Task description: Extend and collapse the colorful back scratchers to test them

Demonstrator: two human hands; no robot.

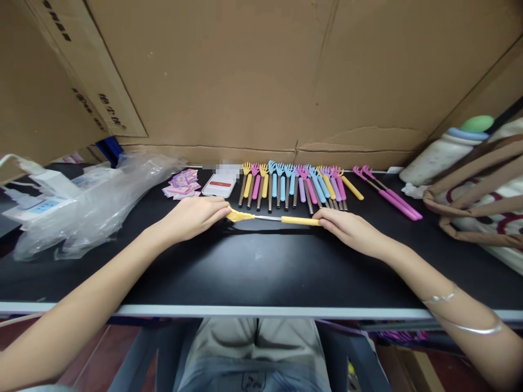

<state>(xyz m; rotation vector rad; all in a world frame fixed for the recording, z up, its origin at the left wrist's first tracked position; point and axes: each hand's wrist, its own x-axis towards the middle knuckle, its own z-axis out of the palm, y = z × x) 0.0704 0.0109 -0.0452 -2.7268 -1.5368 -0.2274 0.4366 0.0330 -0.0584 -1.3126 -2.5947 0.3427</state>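
Pointing claw (pixel 237 215) leftward, yellow scratcher (pixel 268 218) spans crosswise; left hand (pixel 193 216) pinches claw; right hand (pixel 352 230) pinches handle (pixel 298 220) end.

- Left hand (pixel 190 218) holds the clawed end of a yellow scratcher (pixel 300 220)
- Right hand (pixel 347 231) pinches its handle end
- Behind, a row of coloured scratchers (pixel 291 185) lies beside a phone (pixel 219 186)
- Two pink scratchers (pixel 397 205) lie near a bottle (pixel 441 152)

Moderate light, soft glare mid-tabletop (pixel 258 272). Thin dark shadow below the yellow back scratcher (pixel 290 220) in my fingers (pixel 327 215). Wide-angle stretch outward; pixelated patch by the phone (pixel 219 187), back edge.
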